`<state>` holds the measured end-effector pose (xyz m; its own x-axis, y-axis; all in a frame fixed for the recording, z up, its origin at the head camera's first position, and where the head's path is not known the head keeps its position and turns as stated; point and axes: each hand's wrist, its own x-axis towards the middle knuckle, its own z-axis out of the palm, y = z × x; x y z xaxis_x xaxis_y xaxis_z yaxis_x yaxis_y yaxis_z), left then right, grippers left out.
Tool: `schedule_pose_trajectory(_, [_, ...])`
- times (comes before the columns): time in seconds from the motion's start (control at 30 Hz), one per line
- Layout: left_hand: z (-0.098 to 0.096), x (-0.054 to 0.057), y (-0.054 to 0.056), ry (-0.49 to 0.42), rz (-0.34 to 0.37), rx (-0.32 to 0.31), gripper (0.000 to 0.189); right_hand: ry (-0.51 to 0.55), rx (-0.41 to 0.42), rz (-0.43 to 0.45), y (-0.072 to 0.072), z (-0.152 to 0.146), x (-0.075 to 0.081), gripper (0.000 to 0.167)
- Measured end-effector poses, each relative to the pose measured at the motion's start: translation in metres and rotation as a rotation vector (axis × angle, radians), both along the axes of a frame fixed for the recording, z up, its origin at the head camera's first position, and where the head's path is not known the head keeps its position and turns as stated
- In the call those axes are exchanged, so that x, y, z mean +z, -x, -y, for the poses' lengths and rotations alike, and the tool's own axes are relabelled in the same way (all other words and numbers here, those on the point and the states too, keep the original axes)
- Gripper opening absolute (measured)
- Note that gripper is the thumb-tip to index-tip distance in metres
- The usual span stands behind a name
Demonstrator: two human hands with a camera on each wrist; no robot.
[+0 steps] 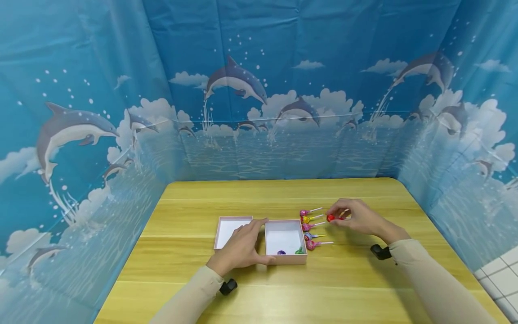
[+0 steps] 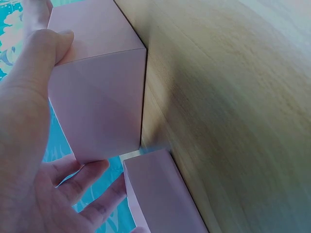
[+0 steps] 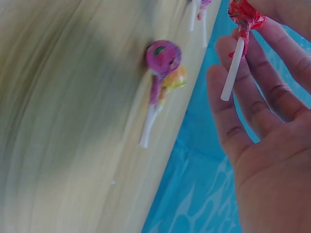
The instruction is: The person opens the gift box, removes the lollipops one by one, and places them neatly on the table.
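My left hand (image 1: 241,246) grips the near left corner of an open pink box (image 1: 286,260), thumb on its front wall and fingers at the left side. Inside the box, near its front, lie a purple-wrapped lollipop (image 1: 281,253) and a green-wrapped one (image 1: 299,250). To the right of the box, my right hand (image 1: 360,219) pinches a red-wrapped lollipop (image 3: 247,17) by its head; the white stick points back toward the palm in the right wrist view. Several lollipops (image 1: 311,227) lie in a column along the box's right wall, sticks pointing right.
A shallow pink lid (image 1: 232,230) with a white inside lies left of the box, partly behind my left hand. Everything rests on a yellow wood-grain table (image 1: 194,297). A blue dolphin-print curtain (image 1: 259,153) hangs behind the table and along both sides.
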<state>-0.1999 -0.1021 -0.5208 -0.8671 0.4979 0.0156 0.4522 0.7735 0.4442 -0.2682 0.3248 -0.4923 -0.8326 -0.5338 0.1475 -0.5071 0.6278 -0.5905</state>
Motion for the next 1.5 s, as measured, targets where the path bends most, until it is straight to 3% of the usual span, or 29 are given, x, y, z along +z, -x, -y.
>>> schedule_pose_trajectory(0.37, [-0.001, -0.001, 0.001, -0.005, 0.003, -0.004, 0.121, -0.034, -0.042, 0.033, 0.001, -0.014, -0.012, 0.024])
schedule_pose_trajectory(1.23, [-0.001, -0.003, 0.002, 0.006, -0.007, -0.004, 0.122, -0.083, -0.037, 0.088, 0.004, -0.027, -0.031, 0.021])
schedule_pose_trajectory(1.5, [-0.001, -0.003, 0.002, 0.007, -0.004, -0.001, 0.121, -0.106, -0.07, 0.065, 0.007, -0.027, -0.035, 0.02])
